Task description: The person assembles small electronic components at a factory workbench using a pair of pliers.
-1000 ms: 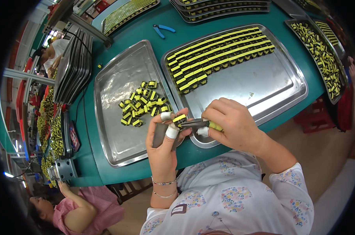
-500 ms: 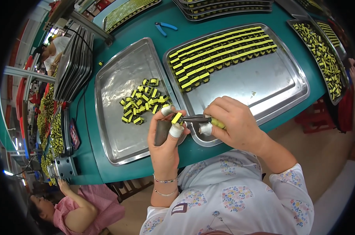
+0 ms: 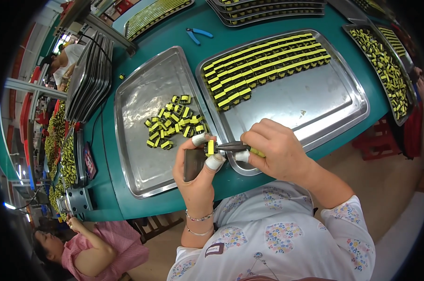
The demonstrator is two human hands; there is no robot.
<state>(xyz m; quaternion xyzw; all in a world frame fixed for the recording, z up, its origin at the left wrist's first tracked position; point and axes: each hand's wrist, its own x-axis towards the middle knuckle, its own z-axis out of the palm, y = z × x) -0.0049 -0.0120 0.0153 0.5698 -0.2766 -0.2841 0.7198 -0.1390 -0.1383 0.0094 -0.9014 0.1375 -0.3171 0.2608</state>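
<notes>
Between the taped thumb and finger of my left hand (image 3: 195, 175) is a small black transformer (image 3: 211, 147) with a yellow band. A flat dark block (image 3: 193, 165) also rests in that palm. My right hand (image 3: 280, 150) is closed round long-nose pliers (image 3: 233, 147), whose tips reach the transformer's right side; their yellow-green grip is mostly covered by my fingers. Loose transformers (image 3: 172, 122) lie heaped in the left metal tray (image 3: 142, 171), just beyond my left hand. The right metal tray (image 3: 296, 110) holds similar parts in straight rows (image 3: 263, 63) along its far side.
Blue-handled cutters (image 3: 199, 34) lie on the green table (image 3: 163, 33) behind the trays. Stacked trays (image 3: 88, 79) stand at the left, and more filled trays (image 3: 268, 14) at the back. Another full tray (image 3: 380, 70) sits at the right. A co-worker in pink (image 3: 99, 248) sits lower left.
My left hand has shifted slightly left and down, and the transformer has turned more upright in its fingers. The pliers have tilted a little, their tips still at the part.
</notes>
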